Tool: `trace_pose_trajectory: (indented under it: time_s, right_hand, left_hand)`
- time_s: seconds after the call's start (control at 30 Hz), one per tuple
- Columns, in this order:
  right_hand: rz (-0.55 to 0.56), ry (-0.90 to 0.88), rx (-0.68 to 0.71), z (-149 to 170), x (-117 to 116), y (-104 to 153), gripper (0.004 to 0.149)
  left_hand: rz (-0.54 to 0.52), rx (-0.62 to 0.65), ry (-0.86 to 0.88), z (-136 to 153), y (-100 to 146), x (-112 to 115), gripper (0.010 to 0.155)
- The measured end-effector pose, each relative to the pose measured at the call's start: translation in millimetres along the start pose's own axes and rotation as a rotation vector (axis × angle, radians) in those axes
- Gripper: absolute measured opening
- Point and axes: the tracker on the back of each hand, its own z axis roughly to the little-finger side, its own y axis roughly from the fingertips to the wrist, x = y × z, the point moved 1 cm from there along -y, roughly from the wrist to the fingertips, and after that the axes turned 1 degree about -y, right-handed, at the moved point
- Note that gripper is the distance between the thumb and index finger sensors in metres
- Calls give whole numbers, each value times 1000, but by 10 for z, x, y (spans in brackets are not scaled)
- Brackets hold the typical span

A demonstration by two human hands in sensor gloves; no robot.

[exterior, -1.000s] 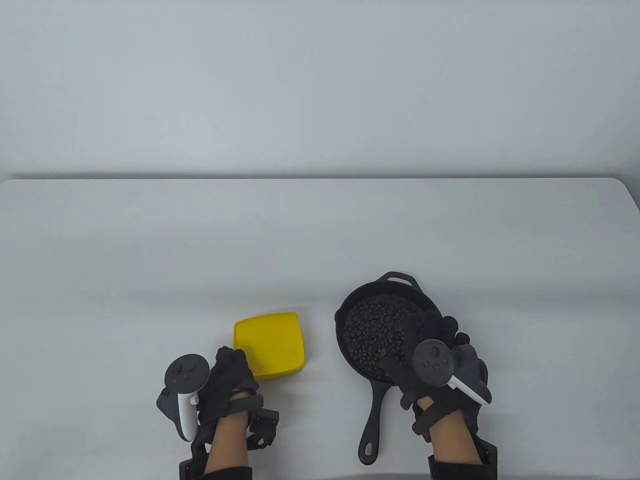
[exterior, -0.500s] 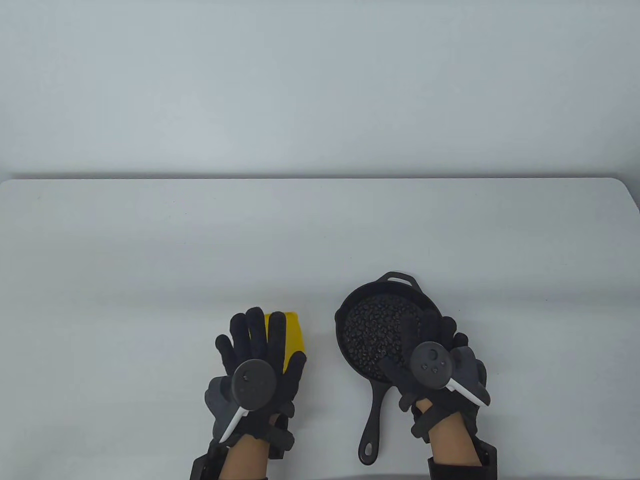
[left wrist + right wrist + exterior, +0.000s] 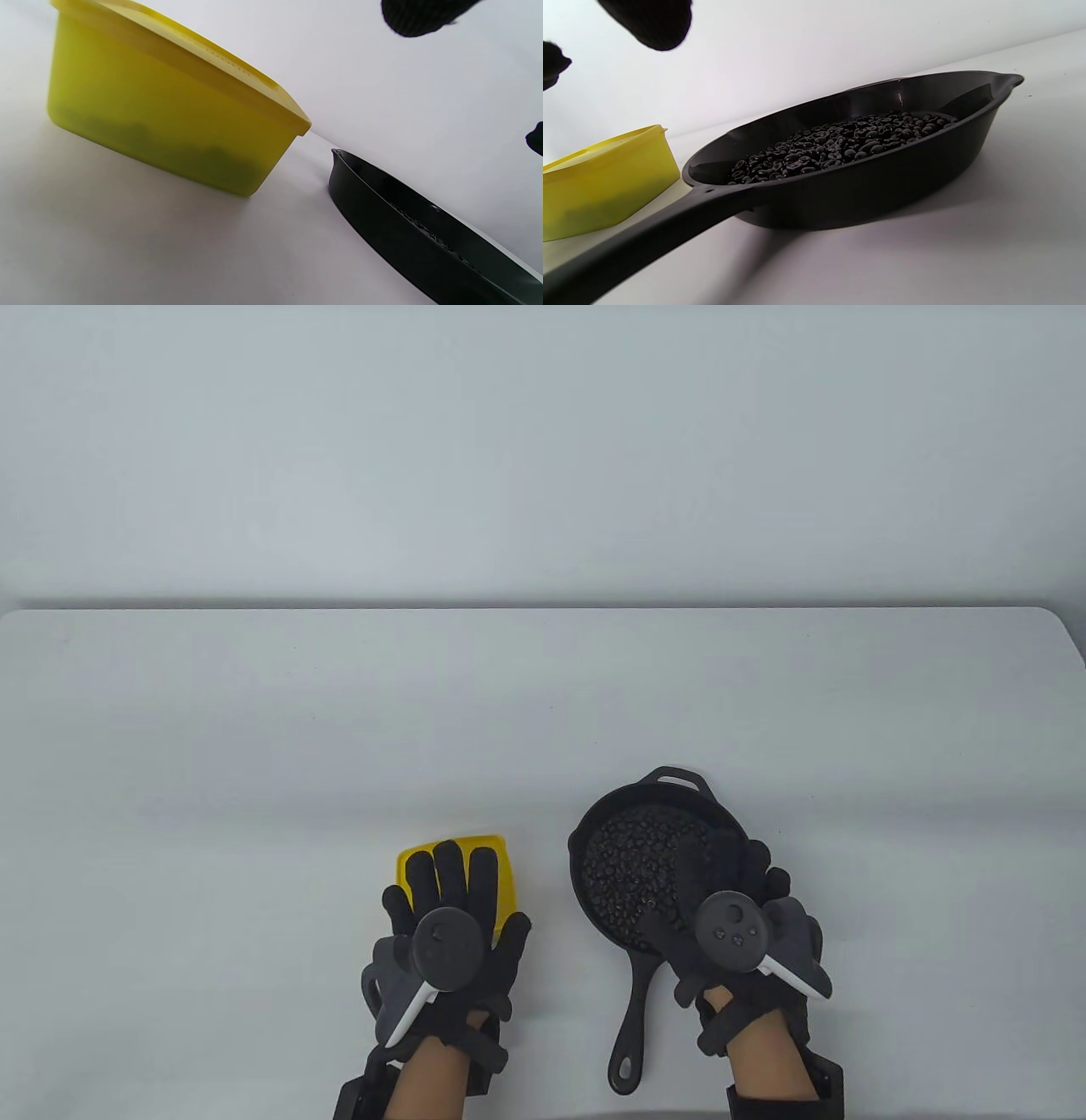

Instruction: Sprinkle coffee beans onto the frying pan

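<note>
The left hand [image 3: 450, 929] is hovering palm-down, fingers spread, holding nothing, over the lidded yellow container [image 3: 501, 848]. The right hand [image 3: 734, 925] is hanging flat and open above the frying pan [image 3: 594, 823], where the coffee beans [image 3: 632, 861] are lying.

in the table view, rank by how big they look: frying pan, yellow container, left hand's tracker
1. frying pan, largest with its handle.
2. yellow container, partly hidden under the left hand.
3. tracker, smallest, though nearer the camera.
</note>
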Motion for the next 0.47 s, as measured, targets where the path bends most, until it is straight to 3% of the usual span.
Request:
trace_pose_trajectory:
  time_s: [0.47]
  right_hand:
    - [-13, -18, 13, -19, -12, -10, 86]
  left_hand:
    - [20, -8, -3, -5, 2, 30, 77]
